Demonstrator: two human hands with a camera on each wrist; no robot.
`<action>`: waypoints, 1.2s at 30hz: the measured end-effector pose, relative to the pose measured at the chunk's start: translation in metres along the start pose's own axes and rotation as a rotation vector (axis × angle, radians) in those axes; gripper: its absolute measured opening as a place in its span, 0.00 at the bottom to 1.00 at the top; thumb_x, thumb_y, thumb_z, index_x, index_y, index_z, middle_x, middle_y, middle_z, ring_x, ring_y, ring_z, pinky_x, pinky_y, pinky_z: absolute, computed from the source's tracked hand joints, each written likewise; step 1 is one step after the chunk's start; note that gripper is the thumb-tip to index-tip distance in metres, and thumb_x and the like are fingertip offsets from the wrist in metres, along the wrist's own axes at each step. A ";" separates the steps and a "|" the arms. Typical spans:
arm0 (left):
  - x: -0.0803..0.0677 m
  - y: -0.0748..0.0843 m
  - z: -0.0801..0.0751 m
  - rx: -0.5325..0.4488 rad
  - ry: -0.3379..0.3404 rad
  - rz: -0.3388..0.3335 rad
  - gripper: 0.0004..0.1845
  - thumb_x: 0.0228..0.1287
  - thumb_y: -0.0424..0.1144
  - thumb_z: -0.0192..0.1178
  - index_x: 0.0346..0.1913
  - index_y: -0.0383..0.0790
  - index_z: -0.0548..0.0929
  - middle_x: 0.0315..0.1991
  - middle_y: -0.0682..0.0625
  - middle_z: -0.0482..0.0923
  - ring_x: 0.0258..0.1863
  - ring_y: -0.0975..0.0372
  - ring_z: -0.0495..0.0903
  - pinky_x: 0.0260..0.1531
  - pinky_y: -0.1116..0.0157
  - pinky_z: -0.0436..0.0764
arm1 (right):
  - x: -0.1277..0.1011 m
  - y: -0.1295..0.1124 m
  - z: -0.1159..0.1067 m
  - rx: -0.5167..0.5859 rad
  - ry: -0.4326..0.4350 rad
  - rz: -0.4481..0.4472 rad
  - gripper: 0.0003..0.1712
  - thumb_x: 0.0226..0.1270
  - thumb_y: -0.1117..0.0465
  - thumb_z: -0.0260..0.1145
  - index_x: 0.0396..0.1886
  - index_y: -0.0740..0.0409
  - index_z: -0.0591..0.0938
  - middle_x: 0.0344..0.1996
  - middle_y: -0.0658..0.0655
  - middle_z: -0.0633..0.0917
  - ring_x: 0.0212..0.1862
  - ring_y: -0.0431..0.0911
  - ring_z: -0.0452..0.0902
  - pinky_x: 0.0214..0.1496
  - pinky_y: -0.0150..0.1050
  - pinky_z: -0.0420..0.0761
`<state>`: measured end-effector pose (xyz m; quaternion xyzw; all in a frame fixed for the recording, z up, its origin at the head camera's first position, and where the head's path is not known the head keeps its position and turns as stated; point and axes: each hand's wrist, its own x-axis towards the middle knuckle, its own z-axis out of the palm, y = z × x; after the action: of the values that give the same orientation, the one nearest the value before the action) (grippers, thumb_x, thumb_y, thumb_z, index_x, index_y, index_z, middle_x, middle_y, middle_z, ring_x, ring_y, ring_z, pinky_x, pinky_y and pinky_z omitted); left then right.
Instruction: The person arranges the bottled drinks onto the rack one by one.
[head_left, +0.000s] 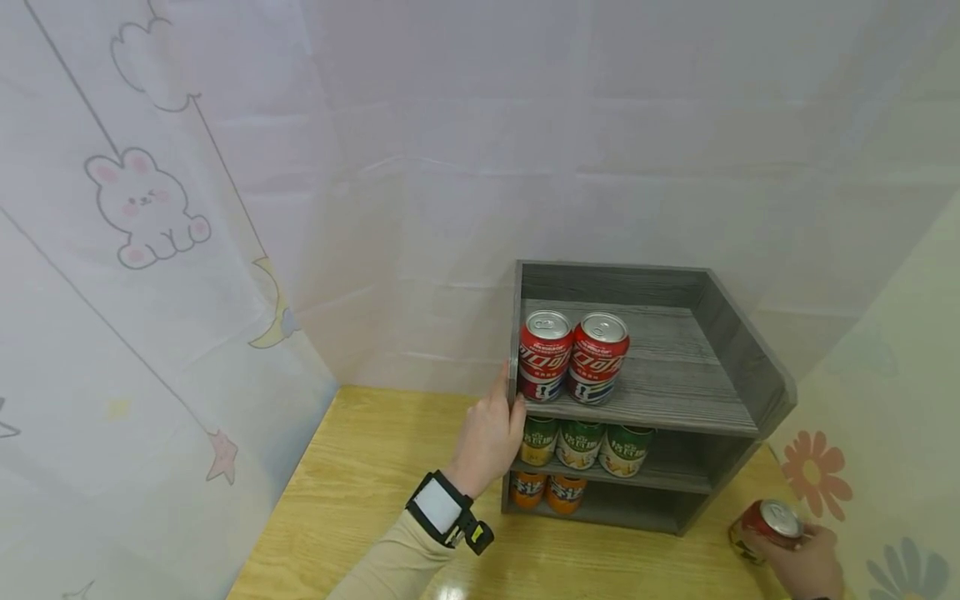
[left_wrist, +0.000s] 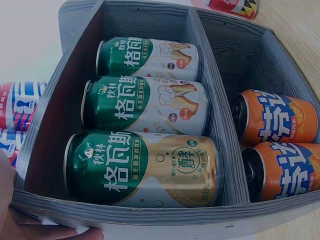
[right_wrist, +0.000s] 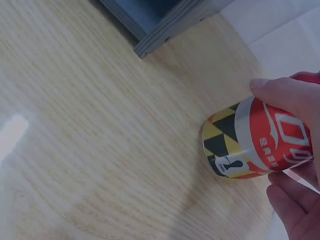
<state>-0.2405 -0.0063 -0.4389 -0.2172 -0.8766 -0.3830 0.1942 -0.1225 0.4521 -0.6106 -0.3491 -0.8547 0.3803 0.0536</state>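
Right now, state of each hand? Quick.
Left hand: fingers straight against the left side wall of the grey shelf, holding nothing.
Right hand: fingers curled round a red can at the table's right edge.

The green cans (left_wrist: 145, 130) read 秋林 格瓦斯; the nearest adds 醇; other cans' lettering is unreadable
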 end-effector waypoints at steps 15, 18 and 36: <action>0.000 -0.001 0.000 0.004 0.000 -0.003 0.31 0.79 0.41 0.50 0.76 0.27 0.60 0.38 0.35 0.84 0.13 0.66 0.69 0.09 0.69 0.64 | 0.002 0.002 0.005 -0.113 0.013 -0.071 0.59 0.55 0.38 0.77 0.60 0.86 0.63 0.47 0.84 0.75 0.45 0.72 0.76 0.42 0.62 0.78; 0.000 -0.002 0.001 0.003 -0.003 -0.003 0.31 0.79 0.41 0.50 0.77 0.28 0.60 0.37 0.36 0.84 0.12 0.66 0.69 0.09 0.69 0.64 | 0.001 0.003 0.004 -0.112 0.002 -0.042 0.60 0.54 0.36 0.77 0.59 0.86 0.63 0.45 0.83 0.76 0.43 0.71 0.77 0.38 0.59 0.80; 0.000 -0.001 0.002 -0.002 -0.006 -0.006 0.31 0.79 0.41 0.49 0.76 0.26 0.61 0.23 0.48 0.76 0.10 0.68 0.65 0.08 0.69 0.62 | -0.007 -0.025 -0.024 -0.037 0.079 -0.038 0.61 0.59 0.36 0.74 0.68 0.81 0.59 0.54 0.83 0.73 0.51 0.74 0.73 0.46 0.63 0.75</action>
<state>-0.2419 -0.0057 -0.4407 -0.2157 -0.8776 -0.3836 0.1902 -0.1227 0.4501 -0.5753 -0.3486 -0.8653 0.3492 0.0877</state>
